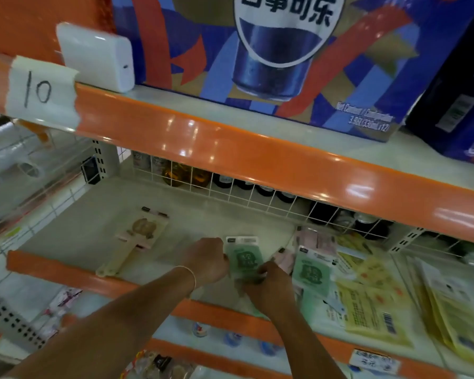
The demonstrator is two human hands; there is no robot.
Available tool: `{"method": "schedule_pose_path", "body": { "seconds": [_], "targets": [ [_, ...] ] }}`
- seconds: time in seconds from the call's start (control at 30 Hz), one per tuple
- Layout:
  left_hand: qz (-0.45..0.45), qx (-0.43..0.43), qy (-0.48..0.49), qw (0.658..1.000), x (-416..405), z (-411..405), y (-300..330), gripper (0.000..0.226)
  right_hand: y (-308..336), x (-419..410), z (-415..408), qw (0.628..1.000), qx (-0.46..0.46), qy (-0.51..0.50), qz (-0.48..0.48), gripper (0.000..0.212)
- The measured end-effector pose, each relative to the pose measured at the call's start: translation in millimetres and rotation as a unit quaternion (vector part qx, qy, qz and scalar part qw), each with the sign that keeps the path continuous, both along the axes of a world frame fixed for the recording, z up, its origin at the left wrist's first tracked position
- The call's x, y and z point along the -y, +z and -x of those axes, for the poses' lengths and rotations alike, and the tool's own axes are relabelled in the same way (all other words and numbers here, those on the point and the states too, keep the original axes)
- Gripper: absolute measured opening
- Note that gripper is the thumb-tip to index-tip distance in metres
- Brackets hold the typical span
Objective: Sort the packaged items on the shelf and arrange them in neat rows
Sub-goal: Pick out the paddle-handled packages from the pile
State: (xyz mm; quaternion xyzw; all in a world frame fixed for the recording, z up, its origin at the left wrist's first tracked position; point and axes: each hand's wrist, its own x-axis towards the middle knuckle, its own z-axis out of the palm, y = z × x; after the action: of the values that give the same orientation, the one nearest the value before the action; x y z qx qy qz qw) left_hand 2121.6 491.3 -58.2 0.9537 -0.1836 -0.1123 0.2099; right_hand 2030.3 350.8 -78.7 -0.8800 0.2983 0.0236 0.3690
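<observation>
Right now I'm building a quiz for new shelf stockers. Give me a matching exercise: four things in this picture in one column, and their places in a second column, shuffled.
Things:
1. green packet
2. paddle-shaped packet
3. yellow packets
4. cola box

Places:
A. on the upper shelf, above the orange edge
B. lying alone at the left of the middle shelf
C. piled at the right of the middle shelf
D. between the left hand and right hand

Pairs: 1-D, 2-B, 3-C, 4-A
</observation>
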Motion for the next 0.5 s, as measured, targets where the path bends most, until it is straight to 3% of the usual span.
{"method": "schedule_pose_path", "body": {
  "seconds": [0.07,0.17,0.3,0.4,0.5],
  "targets": [
    [0.009,-0.031,0.018,0.999,10.6,2.7,3.0,0.019,4.8,10.8,1.4,0.998,0.0,-0.018,-0.053,0.047],
    [0.074,-0.113,0.078,0.988,24.9,5.8,2.6,0.029,10.4,26.6,5.5,0.997,0.029,-0.008,-0.077,0.032],
    [0.237,-0.263,0.192,0.915,42.2,11.5,1.3,0.023,14.3,38.9,12.0,0.989,0.079,-0.002,-0.123,0.024],
    [0.312,-0.294,0.258,0.866,49.8,13.0,3.4,0.019,11.6,45.4,12.8,0.985,0.1,0.017,-0.139,0.024],
    [0.362,-0.283,0.289,0.84,50.8,14.9,5.3,0.023,7.4,47.4,10.6,0.979,0.123,0.039,-0.158,0.024]
  ]
}}
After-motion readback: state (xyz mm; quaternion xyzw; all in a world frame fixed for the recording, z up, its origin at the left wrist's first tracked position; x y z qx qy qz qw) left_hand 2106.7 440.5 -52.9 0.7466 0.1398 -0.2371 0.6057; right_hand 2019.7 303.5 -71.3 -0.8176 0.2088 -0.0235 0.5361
